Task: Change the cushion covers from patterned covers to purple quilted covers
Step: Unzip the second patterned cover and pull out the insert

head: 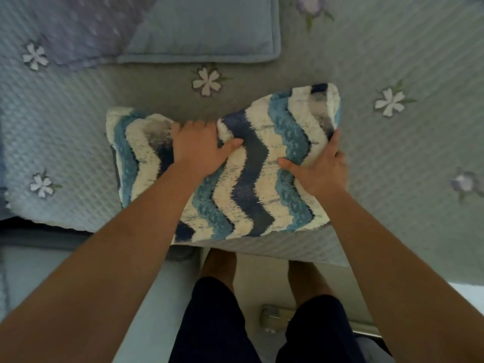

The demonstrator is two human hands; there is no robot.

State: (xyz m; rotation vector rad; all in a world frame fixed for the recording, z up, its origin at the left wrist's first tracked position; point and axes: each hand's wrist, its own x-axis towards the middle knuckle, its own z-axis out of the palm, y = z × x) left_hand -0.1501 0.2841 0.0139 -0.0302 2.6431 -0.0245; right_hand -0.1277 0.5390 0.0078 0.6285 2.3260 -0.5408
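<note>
On a flowered quilted bedspread (pixel 392 48), the left hand (pixel 195 149) curls its fingers over the far edge of the zigzag cushion (pixel 251 179), and the right hand (pixel 319 169) clamps its right side. The cushion lies at the bed's near edge, with a purple cover (pixel 86 30) beyond it.

A home bedroom, shown by the flower-stitched quilted bedspread (pixel 392 48) and pillow (pixel 209 30)

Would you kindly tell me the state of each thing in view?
Cushion: patterned cover on, lying on the bedspread.
Left hand: grips the cushion's far edge.
Right hand: grips its right end.
Purple cover: flat, untouched, partly over the blue cushion.
</note>
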